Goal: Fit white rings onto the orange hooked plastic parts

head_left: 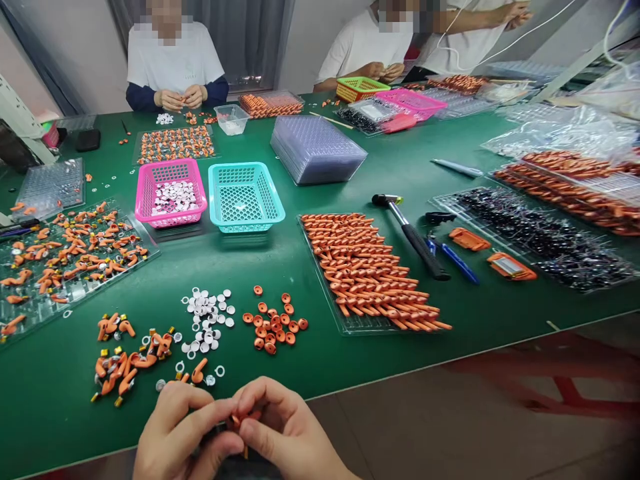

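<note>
At the front edge of the table, my left hand [183,430] and my right hand [287,430] meet, with fingers and thumbs closed on a small orange earbud part [239,421]. My fingers hide most of it, and a dark bit shows beside it on the left. Just beyond my hands lie loose orange earbud shells [117,367] with yellow and silver bits attached. A heap of small white discs [205,313] sits farther out. To its right is a group of round orange caps [275,323].
A clear tray of earbud shells [70,257] lies left; a tray of orange stems [370,273] lies right. Pink [170,217] and turquoise baskets [247,223] stand behind. A hammer [415,233], blue pen-like tool [459,262] and black parts [545,233] lie right. Co-workers sit opposite.
</note>
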Demonstrator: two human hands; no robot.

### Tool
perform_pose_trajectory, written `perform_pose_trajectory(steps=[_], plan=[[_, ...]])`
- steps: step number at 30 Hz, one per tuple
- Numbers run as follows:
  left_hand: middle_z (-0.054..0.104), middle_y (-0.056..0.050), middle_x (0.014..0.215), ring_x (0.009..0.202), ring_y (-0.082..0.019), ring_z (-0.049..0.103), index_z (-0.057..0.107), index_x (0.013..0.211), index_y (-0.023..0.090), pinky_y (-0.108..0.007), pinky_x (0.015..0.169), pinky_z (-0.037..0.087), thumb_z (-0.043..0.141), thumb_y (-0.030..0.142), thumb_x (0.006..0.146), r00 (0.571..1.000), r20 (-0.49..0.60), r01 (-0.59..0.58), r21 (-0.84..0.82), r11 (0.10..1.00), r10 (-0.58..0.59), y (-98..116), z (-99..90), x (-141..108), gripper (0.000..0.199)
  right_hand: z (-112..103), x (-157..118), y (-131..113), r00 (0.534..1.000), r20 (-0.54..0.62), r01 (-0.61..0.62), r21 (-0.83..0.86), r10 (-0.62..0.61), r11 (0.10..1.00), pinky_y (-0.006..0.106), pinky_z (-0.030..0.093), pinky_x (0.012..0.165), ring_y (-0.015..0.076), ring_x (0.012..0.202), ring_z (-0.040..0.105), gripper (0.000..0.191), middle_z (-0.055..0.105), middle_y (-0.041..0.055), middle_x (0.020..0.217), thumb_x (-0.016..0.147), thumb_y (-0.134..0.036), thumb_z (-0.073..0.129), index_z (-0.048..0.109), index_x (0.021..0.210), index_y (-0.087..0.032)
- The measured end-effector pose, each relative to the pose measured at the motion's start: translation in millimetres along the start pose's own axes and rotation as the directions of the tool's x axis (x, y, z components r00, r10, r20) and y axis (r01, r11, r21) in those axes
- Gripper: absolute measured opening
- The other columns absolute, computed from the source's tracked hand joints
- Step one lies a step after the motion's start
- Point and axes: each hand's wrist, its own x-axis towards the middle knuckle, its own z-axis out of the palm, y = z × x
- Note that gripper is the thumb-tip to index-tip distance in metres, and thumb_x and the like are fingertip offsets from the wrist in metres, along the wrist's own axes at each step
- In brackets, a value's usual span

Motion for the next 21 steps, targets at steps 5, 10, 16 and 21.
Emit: perform_pose_trajectory(steps=[5, 10, 16, 21], plan=[[0.067, 0.001, 0.085, 0.074, -0.013, 0.066, 0.067, 0.115, 0.026, -0.02, 0.067, 0.054, 0.066, 0.025, 0.093, 0.991, 0.058, 0.128, -0.172, 0.977, -0.119, 0.1, -0.6, 2.9, 0.023, 0.2, 0.7, -2.0, 1.0, 0.019, -0.024, 0.017, 0.024, 1.0, 0.017, 0.048, 0.061, 0.0072, 0.065, 0.063, 0.02, 0.073, 0.0008, 0.079, 0.073, -0.025, 0.088, 0.072, 0.083, -0.017], [0.067, 0.002, 0.078, 0.068, -0.013, 0.064, 0.07, 0.1, 0.027, -0.02, 0.062, 0.051, 0.069, 0.025, 0.09, 0.981, 0.019, 0.193, -0.189, 0.963, -0.193, 4.5, 0.9, 7.8, 0.01, -0.2, 1.7, 1.9, 0.998, -0.056, -0.036, 0.027, 0.037, 0.999, 0.016, 0.047, 0.063, 0.0065, 0.065, 0.061, 0.023, 0.069, -0.0014, 0.07, 0.072, -0.03, 0.089, 0.072, 0.079, -0.016], [0.067, 0.003, 0.075, 0.067, -0.013, 0.064, 0.071, 0.094, 0.026, -0.02, 0.061, 0.051, 0.072, 0.022, 0.087, 0.974, 0.02, 0.227, -0.185, 0.956, -0.228, 4.7, 1.7, 9.1, 0.008, -0.5, 1.1, 3.7, 0.997, -0.064, -0.034, 0.023, 0.035, 0.999, 0.018, 0.047, 0.063, 0.0075, 0.064, 0.062, 0.023, 0.069, -0.001, 0.07, 0.073, -0.031, 0.088, 0.071, 0.078, -0.015], [0.067, 0.004, 0.071, 0.064, -0.013, 0.065, 0.072, 0.086, 0.026, -0.02, 0.06, 0.049, 0.069, 0.022, 0.089, 0.943, 0.079, 0.332, -0.241, 0.912, -0.323, 8.3, 2.5, 9.6, 0.005, -2.0, 1.9, 7.0, 0.995, -0.074, -0.064, 0.036, 0.067, 0.997, 0.02, 0.046, 0.063, 0.0089, 0.062, 0.063, 0.028, 0.068, -0.0005, 0.067, 0.072, -0.033, 0.088, 0.069, 0.077, -0.013]])
